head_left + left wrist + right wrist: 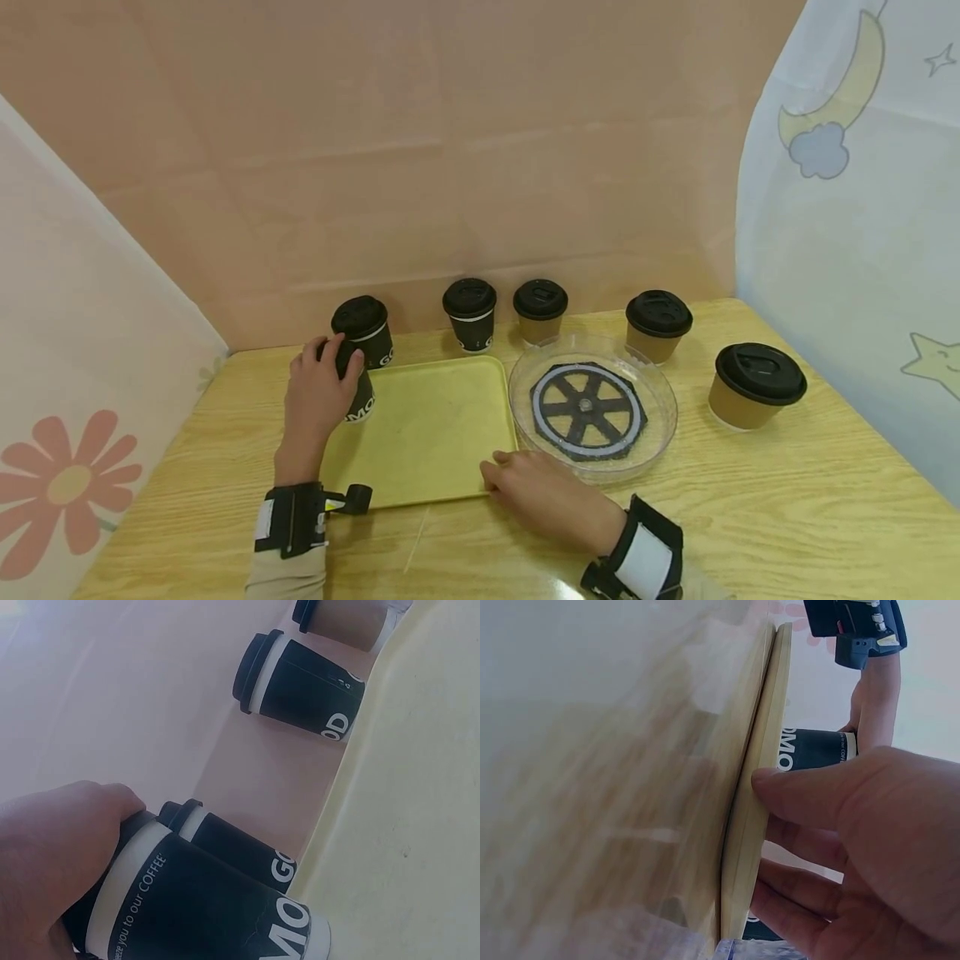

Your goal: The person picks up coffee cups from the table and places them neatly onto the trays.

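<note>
Along the near side of the wood-grained tabletop (pixel 780 533), the right hand (pixel 536 483) pinches the near right corner of a flat rectangular yellow tray (pixel 427 433) between thumb and fingers. The left hand (pixel 318 396) grips a white-lettered black paper cup (pixel 362 400) by its black lid, fingers curled round it. That cup is roughly upright over the tray's left part; whether its base touches the tray I cannot tell. Most of the tray's surface extends to its right.

Hard beside the tray's right edge sits a round clear plastic dish (pixel 662 392) with a dark spoked wheel shape (pixel 618 406) inside. More tabletop stretches from the dish to a black-lidded brown paper cup (pixel 738 406) near the right edge.

Beyond, two lidded black cups (pixel 474 332) and two lidded brown cups (pixel 652 343) stand spaced out before a plain peach cloth backdrop (pixel 450 125).
</note>
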The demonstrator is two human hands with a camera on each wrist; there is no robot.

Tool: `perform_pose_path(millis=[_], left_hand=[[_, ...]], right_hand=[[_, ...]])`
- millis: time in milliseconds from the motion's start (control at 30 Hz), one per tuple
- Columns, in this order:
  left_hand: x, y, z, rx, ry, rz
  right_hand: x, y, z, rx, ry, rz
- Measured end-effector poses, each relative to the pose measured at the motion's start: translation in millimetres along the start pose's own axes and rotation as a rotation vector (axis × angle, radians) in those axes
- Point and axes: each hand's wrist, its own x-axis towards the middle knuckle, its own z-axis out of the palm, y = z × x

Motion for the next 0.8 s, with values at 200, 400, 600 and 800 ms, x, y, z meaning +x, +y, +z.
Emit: perform_pose_path(millis=[200, 400, 600, 800], left_hand=[[-1.2, -0.7, 1.3, -0.002, 0.015, 0.018], [-2.7, 3.1, -1.4, 0.008, -0.012, -0.002], [-0.8, 4.3, -5.3, 0.017, -0.012, 0.013], [-2.2, 3.9, -6.3, 0.021, 0.02, 0.053]], right_hand=[[-0.7, 0.5, 0.5, -0.011, 0.011, -0.006], [-2.3, 0.6, 1.9, -0.01, 0.003, 0.001], [-1.6, 0.2, 1.9, -0.023, 0.005, 0.006], [0.2, -0.6, 1.5, -0.007, -0.014, 0.018]])
